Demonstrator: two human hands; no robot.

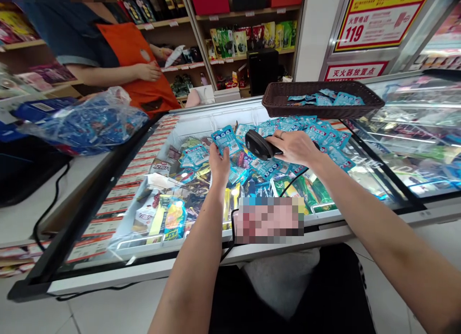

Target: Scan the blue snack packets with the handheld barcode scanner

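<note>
— What is the left hand (219, 165) doing?
— Its fingers are pinched on a small light-blue plastic packet (226, 139), held up above the glass-topped freezer chest (108, 199).
— And the right hand (296, 148)?
— Wrapped around a black handheld barcode scanner (258, 145), just right of that packet. More blue packets (317, 132) lie beyond it, below a brown wicker basket (281, 101).

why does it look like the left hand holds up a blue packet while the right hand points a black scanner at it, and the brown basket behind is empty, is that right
Not quite: the brown basket is not empty. The head view shows several blue packets lying in it. The rest holds: the left hand holds up a blue packet, and the right hand points a black scanner at it.
</note>
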